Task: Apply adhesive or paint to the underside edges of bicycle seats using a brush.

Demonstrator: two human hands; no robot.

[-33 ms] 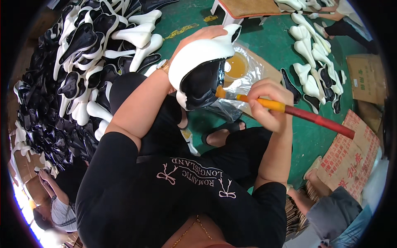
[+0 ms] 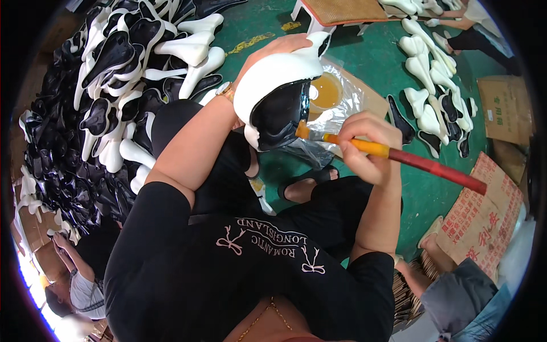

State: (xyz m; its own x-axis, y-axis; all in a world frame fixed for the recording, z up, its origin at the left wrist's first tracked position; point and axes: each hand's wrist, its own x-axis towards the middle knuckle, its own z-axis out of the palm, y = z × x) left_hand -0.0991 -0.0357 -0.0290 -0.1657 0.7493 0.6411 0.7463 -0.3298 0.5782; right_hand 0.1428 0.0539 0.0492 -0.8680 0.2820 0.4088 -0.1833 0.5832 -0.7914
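Observation:
My left hand (image 2: 268, 52) is wrapped over the far side of a bicycle saddle (image 2: 268, 77), its fingertips partly hidden. The saddle has a white foam top and a black, hollow underside, tilted toward the right. In my right hand (image 2: 373, 128) is a paintbrush (image 2: 419, 162) with a yellow and red handle, pinched near the bristles. Its amber-coated bristles touch, or nearly touch, the saddle's black edge, which looks wet. Just beyond sits a round tub (image 2: 327, 92) of amber liquid, on clear plastic sheeting (image 2: 354, 94) over cardboard.
White foam and black saddle parts (image 2: 114, 57) form a large heap at left. More saddles (image 2: 427, 114) lie in rows on the green floor at right. A stool (image 2: 345, 10) stands at the far side, a cardboard box (image 2: 504, 108) at right. Co-workers sit at the edges.
The brush has shifted very slightly down and to the left along the saddle's edge, with my right hand following. My left hand and the saddle are nearly still.

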